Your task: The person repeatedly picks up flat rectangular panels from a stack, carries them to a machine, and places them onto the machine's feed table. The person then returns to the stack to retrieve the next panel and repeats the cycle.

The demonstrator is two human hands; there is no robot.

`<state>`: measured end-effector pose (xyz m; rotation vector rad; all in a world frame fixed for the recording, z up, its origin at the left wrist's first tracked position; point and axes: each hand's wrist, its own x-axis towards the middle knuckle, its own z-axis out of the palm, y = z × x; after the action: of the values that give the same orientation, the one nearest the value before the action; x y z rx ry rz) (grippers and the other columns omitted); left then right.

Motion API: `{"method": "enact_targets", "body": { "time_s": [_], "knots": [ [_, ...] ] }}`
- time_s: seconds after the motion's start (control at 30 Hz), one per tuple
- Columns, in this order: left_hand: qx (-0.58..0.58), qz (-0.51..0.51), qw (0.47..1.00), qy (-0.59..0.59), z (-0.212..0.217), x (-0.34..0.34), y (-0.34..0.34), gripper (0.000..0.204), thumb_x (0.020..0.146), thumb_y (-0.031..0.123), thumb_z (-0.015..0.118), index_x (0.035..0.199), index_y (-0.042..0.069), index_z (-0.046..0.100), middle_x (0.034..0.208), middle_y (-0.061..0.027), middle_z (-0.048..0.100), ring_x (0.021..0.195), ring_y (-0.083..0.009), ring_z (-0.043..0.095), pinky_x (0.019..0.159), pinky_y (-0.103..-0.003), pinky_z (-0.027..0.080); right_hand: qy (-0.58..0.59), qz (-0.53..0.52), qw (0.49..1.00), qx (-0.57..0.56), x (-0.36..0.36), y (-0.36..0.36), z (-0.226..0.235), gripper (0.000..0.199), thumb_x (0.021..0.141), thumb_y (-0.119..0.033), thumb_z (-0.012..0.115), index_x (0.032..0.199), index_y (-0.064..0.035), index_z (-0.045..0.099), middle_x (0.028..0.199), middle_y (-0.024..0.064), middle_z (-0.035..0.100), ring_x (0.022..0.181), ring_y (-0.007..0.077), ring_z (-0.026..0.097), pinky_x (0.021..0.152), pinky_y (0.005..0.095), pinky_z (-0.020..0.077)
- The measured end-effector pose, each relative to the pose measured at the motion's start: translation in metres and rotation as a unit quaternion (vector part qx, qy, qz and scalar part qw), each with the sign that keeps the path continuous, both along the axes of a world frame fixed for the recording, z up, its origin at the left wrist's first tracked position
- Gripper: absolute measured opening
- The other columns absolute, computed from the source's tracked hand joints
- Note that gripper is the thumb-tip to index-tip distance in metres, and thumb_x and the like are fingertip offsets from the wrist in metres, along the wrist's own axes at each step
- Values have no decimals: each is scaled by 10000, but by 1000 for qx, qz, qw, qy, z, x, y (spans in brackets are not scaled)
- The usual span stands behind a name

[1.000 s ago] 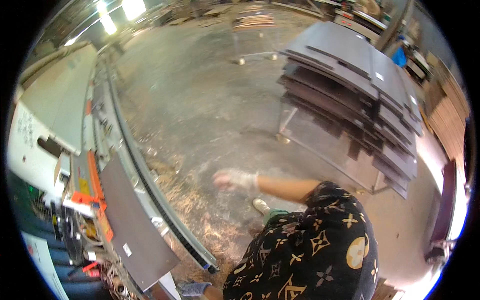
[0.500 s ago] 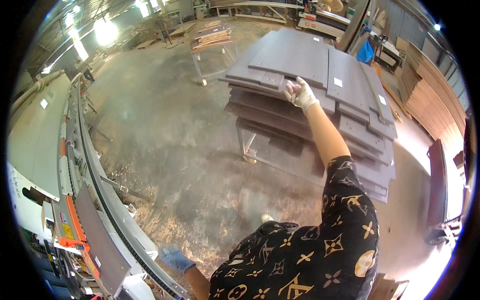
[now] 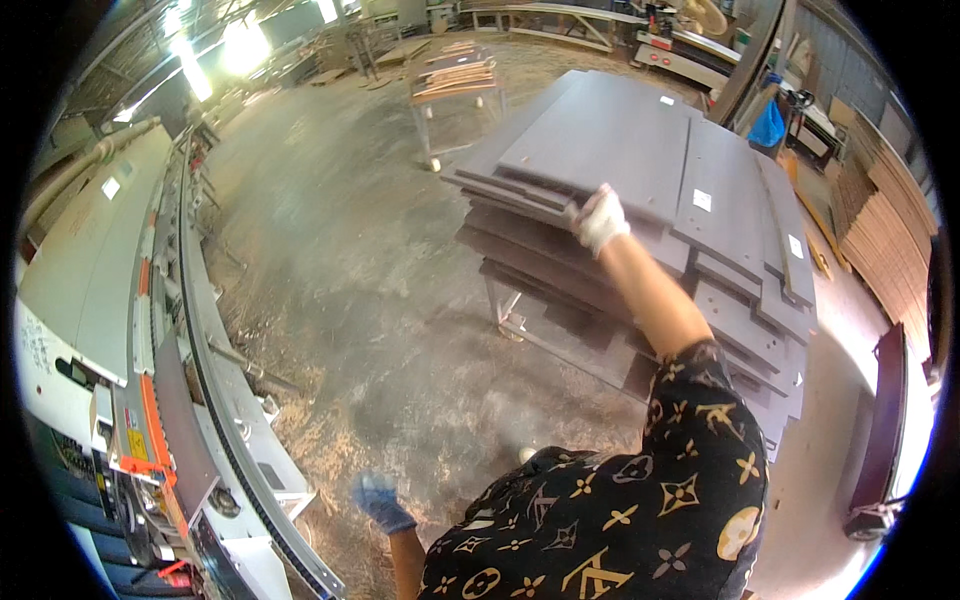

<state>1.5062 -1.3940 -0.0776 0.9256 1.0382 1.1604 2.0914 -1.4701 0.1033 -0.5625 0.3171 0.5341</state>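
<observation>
Nearest to us, our left hand (image 3: 380, 500), in a blue glove, hangs low beside the long machine (image 3: 150, 330) with fingers loosely curled around nothing, so we judge it free to come up and share the load. Further out, our right hand (image 3: 598, 218), in a white glove, reaches to the stack of dark panels (image 3: 640, 200) on its low metal bench (image 3: 505, 320), fingers closed over the near edge of an upper panel (image 3: 610, 135). To lift well, we think we need a firm grip along that edge, the panel slid toward us clear of the sheets beneath, and level as it comes over the dusty floor (image 3: 340, 250)
</observation>
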Motion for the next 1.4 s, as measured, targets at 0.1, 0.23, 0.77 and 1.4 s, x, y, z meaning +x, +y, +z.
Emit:
{"method": "enact_targets", "body": {
  "time_s": [0.1,0.23,0.77,1.4],
  "knots": [
    [17,-146,981,-128,25,100,-12,436,917,192,528,1325,114,398,1154,-89,545,938,-173,570,786,-331,523,-205,226,950,-63,-116,-40,-17,196,914,-283,554,940,-92,588,645,-29,570,603,99,555,772,317,525],
    [-153,-366,897,-197,79,247,-29,515,919,300,525,1370,129,345,1243,-117,509,1033,-276,559,860,-446,505,-482,528,693,-93,-246,-106,-59,371,877,-276,635,1168,-51,592,975,54,654,938,158,614,846,311,511],
    [-141,-256,935,-200,139,80,1,319,836,244,556,1069,27,566,930,-97,620,824,-185,605,681,-320,535,-241,114,963,-39,-183,-149,-20,582,893,-547,453,1236,-81,509,1031,70,611,910,228,592,758,306,492],
    [18,323,914,-244,104,-399,-247,510,828,290,574,1235,-6,486,1120,-164,588,1009,-280,579,889,-408,475,-192,708,677,63,-563,73,-15,371,775,-185,690,1093,-27,583,1101,76,591,1053,208,545,939,404,422]
  ]
}}
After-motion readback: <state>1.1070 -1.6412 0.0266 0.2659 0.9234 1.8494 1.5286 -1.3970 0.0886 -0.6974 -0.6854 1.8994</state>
